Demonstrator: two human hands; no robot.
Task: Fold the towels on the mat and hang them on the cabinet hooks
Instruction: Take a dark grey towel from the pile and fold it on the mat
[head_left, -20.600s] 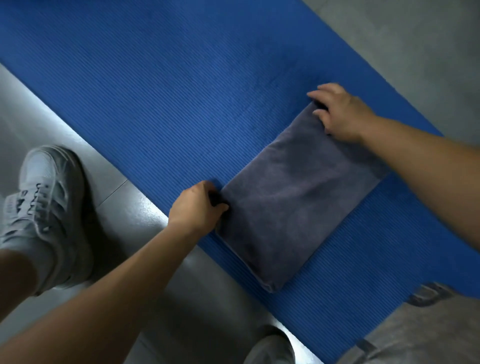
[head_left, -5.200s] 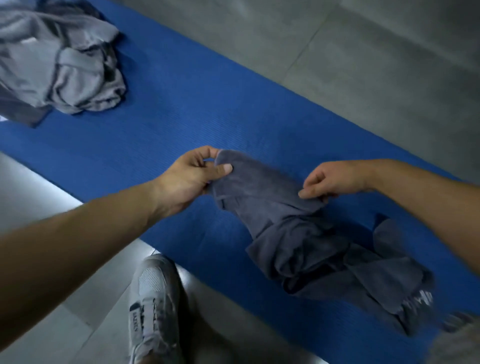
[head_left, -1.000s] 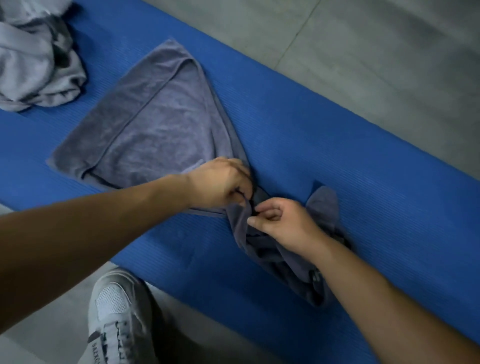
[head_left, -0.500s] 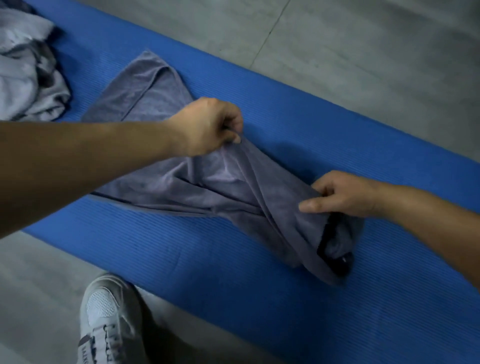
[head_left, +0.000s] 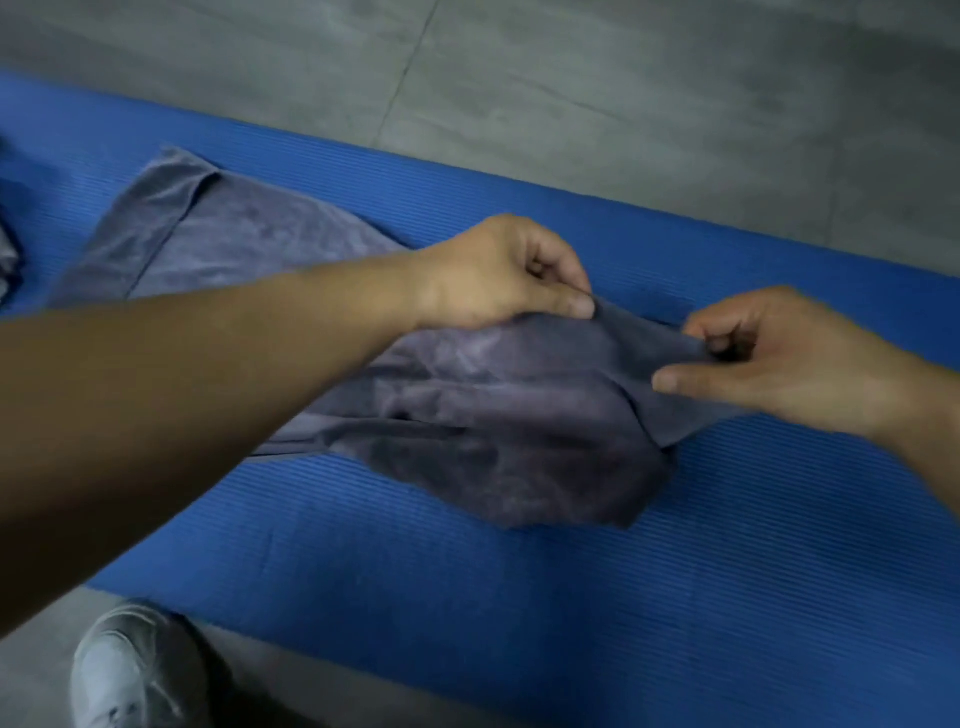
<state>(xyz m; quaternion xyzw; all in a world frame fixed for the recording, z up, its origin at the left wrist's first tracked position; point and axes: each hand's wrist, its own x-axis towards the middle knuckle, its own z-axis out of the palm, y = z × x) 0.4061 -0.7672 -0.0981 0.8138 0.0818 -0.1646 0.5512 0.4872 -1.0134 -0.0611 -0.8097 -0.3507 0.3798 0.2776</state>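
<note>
Grey towel, mid-frame: your left hand and right hand pinch its bunched edge; uneven tension likely skews the fold.

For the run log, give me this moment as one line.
left hand pinches towel | right hand pinches towel | towel rumpled on mat

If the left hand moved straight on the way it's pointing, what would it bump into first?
Probably the right hand, which pinches the same grey towel just ahead of the left hand; depth is hard to judge.
</note>
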